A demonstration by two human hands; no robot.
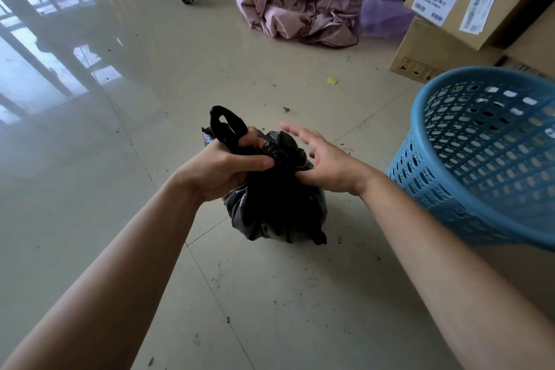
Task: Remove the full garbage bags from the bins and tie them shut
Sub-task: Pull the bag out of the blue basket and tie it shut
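Tiled floor point(90, 204): left hand point(222, 170) grips garbage bag point(276, 210), right hand point(329, 164) spread.

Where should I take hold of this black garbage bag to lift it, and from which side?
Probably by the gathered neck just under the knot, from above. The black garbage bag sits bulging on the floor, while the neck is bunched narrow enough to close fingers round. The left hand grips the loop on its left, so the open right hand would come in from the right.
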